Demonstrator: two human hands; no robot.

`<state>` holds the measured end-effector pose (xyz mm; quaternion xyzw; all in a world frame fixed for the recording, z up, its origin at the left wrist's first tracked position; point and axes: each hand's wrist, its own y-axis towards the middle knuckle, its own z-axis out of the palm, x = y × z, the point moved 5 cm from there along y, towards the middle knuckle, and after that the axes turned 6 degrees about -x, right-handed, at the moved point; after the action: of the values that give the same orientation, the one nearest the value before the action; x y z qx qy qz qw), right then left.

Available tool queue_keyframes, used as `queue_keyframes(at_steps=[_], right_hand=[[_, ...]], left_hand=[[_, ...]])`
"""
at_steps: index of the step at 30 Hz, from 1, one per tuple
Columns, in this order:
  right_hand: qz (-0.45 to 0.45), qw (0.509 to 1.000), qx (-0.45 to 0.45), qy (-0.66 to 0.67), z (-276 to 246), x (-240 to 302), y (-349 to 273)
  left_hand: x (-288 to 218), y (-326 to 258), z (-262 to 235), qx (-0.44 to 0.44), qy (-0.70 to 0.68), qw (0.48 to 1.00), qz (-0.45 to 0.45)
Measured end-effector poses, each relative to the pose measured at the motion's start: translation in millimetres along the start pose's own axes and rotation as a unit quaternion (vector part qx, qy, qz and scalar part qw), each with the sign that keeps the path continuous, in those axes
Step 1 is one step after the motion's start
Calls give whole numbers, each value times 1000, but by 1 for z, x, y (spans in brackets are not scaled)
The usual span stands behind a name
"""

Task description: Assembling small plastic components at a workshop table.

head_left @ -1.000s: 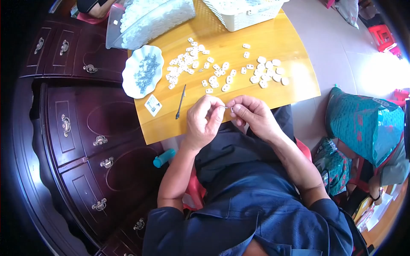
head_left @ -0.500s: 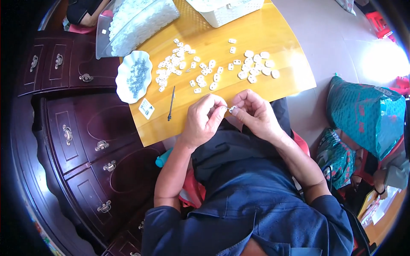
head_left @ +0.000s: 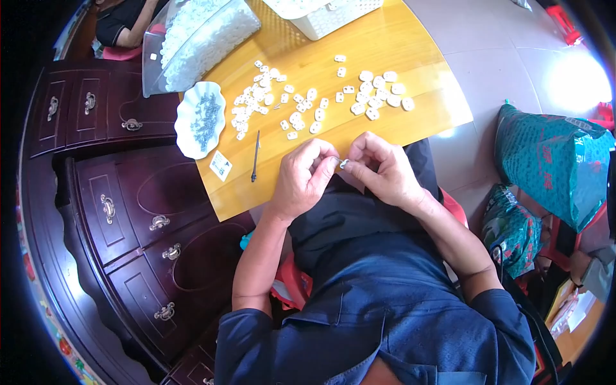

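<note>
Just beyond my lap, at the table's near edge, my two hands meet fingertip to fingertip. Between thumb and finger, my right hand [head_left: 388, 174] pinches a small white plastic piece [head_left: 344, 163]. My left hand [head_left: 304, 179] is closed in a pinch against the piece's left side, on something thin and metallic too small to name. On the wooden table [head_left: 410, 51], small white pieces [head_left: 253, 96] with holes lie in a loose heap at left, others are scattered mid-table, and rounder white pieces [head_left: 378, 93] are grouped at right. A thin black rod-like tool [head_left: 256, 157] lies left of my left hand.
A white scalloped dish [head_left: 186, 131] holds many small dark metal bits. Behind it stands a clear bin [head_left: 151, 67] of white parts; a white basket [head_left: 333, 22] is at the back. A printed card [head_left: 220, 165] lies near the left edge. Dark drawers [head_left: 147, 192] and teal bags [head_left: 545, 163] flank the table.
The view has shifted slightly, so the table and its things sit a little differently. Both hands keep their pinch; the small white piece appears turned a little between the fingertips.
</note>
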<state>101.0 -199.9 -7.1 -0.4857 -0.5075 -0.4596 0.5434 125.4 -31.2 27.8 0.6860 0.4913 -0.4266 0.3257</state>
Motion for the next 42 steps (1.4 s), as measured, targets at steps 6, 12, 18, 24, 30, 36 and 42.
queue_keyframes(at_steps=[6,12,18,24,30,36,42], right_hand=[[-12,1000,-2,-14,0,1,0],[-27,999,-5,-31,-1,3,-1],[-48,997,-14,-51,-4,5,-1],[-45,998,-13,-47,-4,4,-3],[-57,997,-30,-48,-5,5,-4],[-39,998,-14,-48,-5,9,-1],[-34,998,-18,42,-8,0,-1]], left_hand=[[-1,0,-1,11,12,1000,2],[-8,2,1,30,27,999,1],[-1,0,1,18,-9,1000,-11],[-9,1,3,27,27,999,1],[-16,3,5,45,37,998,-2],[0,2,3,38,-7,999,-28],[13,7,-17,-60,23,997,-35]])
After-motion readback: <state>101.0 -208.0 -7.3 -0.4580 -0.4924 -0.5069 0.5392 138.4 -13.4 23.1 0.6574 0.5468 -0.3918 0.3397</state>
